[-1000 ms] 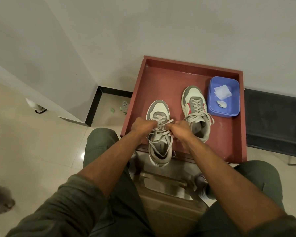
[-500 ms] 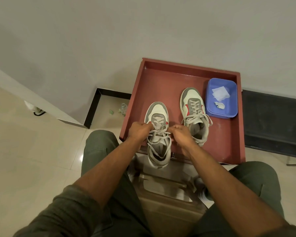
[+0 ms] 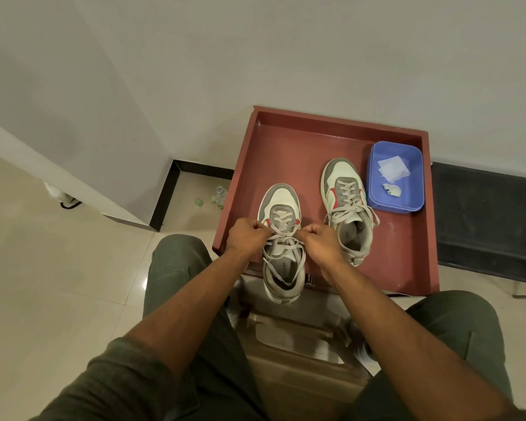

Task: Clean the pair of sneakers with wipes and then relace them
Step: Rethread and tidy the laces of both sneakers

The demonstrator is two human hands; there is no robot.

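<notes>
Plain grey walls [image 3: 286,50] meet a glossy beige tiled floor [image 3: 58,284] with black skirting [image 3: 164,196]. A dark mat [image 3: 486,220] lies at the right, against the far wall.

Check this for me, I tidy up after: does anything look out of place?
Mostly tidy. The near sneaker overhangs the red tray's front edge at the heel while both hands, left hand and right hand, grip its laces. A small bottle and green scraps lie on the floor corner left of the tray.
</notes>
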